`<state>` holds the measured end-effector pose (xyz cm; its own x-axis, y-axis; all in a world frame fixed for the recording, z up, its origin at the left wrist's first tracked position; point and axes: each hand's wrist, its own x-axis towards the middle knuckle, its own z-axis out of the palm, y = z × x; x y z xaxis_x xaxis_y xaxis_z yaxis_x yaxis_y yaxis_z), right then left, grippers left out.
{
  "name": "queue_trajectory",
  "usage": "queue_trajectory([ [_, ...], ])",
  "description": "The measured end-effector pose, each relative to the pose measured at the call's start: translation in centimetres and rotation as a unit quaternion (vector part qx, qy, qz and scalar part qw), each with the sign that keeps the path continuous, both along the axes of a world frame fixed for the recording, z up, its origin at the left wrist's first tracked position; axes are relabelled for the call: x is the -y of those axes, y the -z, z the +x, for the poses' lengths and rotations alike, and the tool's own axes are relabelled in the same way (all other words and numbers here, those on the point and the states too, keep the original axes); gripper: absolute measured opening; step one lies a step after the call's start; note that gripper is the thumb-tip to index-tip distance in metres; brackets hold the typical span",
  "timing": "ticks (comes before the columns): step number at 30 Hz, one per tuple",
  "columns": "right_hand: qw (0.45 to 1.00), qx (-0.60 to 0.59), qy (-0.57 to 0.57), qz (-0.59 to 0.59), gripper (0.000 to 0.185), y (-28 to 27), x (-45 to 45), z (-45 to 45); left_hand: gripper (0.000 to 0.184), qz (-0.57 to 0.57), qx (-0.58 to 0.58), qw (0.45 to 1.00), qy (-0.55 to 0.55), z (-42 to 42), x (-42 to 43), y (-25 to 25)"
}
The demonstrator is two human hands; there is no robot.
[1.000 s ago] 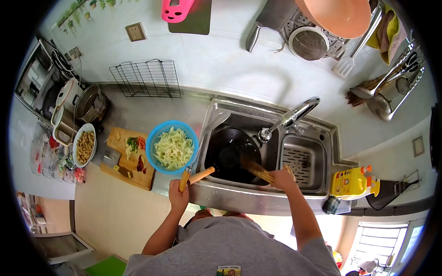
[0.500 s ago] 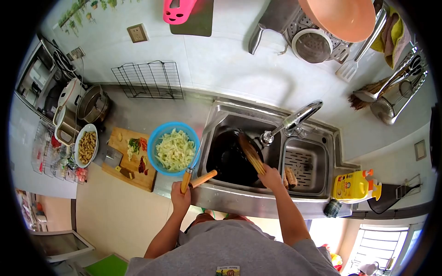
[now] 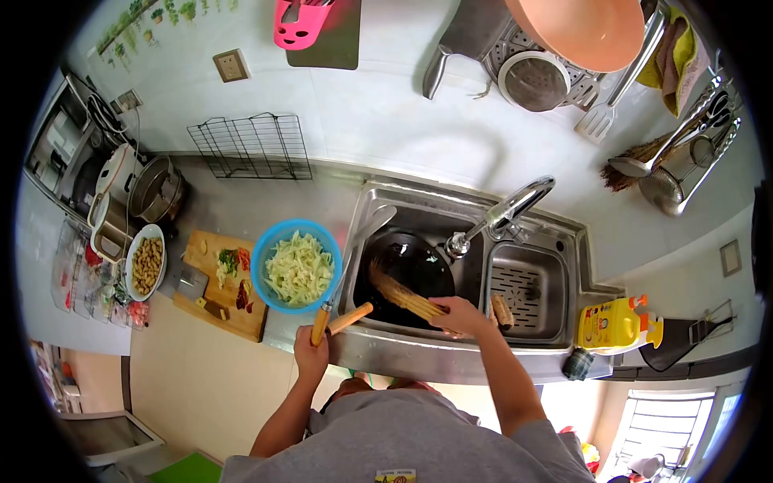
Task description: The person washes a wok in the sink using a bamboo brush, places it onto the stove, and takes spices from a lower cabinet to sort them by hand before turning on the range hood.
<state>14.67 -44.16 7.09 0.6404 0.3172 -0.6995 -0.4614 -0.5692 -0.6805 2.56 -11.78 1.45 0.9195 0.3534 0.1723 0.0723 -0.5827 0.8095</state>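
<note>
**A:** Where do things stand, starting nearest?
**B:** The left hand (image 3: pixel 311 348) has its fingers curled round the wooden grip of a spatula (image 3: pixel 376 222). A second wooden handle (image 3: pixel 352 317) sticks out beside them; I can't tell what it belongs to.
**A:** And the right hand (image 3: pixel 459 316)?
**B:** Its fingers wrap the end of a split-bamboo brush (image 3: pixel 412 301), whose bristles reach down into the wok (image 3: pixel 417 262).
**A:** So how far along is it?
**B:** Midway, I'd judge. The wok is in the left basin of the sink (image 3: pixel 451 198) with the brush inside it, so the brushing looks unfinished. How much of the inside is covered, I can't tell.
**A:** How does the wok look?
**B:** Dark and glossy, with bright glints that suggest wetness. I can't make out any residue.
**A:** Anything done farther off?
**B:** To the left on the steel surface (image 3: pixel 233 193), shredded cabbage (image 3: pixel 298 270) fills a blue bowl (image 3: pixel 257 266), and chopped bits lie on the cutting board (image 3: pixel 245 321) beyond it. That cutting looks done.
</note>
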Motion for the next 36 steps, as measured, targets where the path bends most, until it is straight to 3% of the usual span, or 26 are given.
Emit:
queue_trajectory([
  [1,0.999,-0.042,-0.027,-0.003,0.061,-1.1,0.9,0.2,0.010,0.000,0.003,1.000,0.001,0.0,0.0,0.0],
  [3,0.996,-0.011,-0.082,-0.044,0.057,-3.8,3.1,0.6,0.010,0.008,0.012,1.000,0.007,-0.1,0.1,0.1],
  [5,0.970,-0.030,-0.173,-0.169,0.058,-5.6,5.3,1.3,0.010,0.005,0.016,1.000,0.010,-0.1,0.1,0.1],
  [6,0.970,-0.029,-0.173,-0.170,0.058,-5.7,6.3,2.0,0.010,0.004,0.018,1.000,0.013,-0.1,0.1,0.1],
  [8,0.908,0.075,-0.292,-0.291,0.043,-4.9,7.8,3.1,0.010,0.003,0.024,1.000,0.015,-0.1,0.1,0.1],
  [9,0.908,0.076,-0.291,-0.291,0.043,-4.1,7.9,3.4,0.011,0.002,0.029,0.999,0.018,0.0,0.1,0.0],
  [11,0.824,0.223,-0.275,-0.443,0.034,-1.9,8.1,3.9,0.011,0.000,0.032,0.999,0.020,-0.1,0.1,0.0],
  [13,0.825,0.246,-0.244,-0.448,0.029,-1.2,7.0,3.4,0.011,-0.001,0.035,0.999,0.021,0.0,0.0,0.0],
  [16,0.848,0.269,-0.167,-0.425,0.035,-1.4,4.8,1.0,0.011,0.005,0.028,0.999,0.015,-0.2,0.0,0.2],
  [24,0.947,0.251,-0.089,-0.178,0.053,1.9,-0.7,-4.2,0.009,-0.012,0.031,0.999,0.013,0.1,0.1,0.6],
  [29,0.960,0.226,-0.038,-0.159,0.054,8.6,-2.1,-2.8,0.009,-0.002,0.026,0.999,0.022,0.2,0.1,0.4],
  [32,0.944,0.187,0.034,-0.271,0.052,8.3,-2.2,-2.6,0.009,-0.002,0.026,0.999,0.022,0.3,0.1,0.1],
  [36,0.952,0.238,0.027,-0.190,0.051,6.7,-2.2,-3.9,0.008,-0.001,0.016,1.000,0.019,0.2,0.1,0.1],
])
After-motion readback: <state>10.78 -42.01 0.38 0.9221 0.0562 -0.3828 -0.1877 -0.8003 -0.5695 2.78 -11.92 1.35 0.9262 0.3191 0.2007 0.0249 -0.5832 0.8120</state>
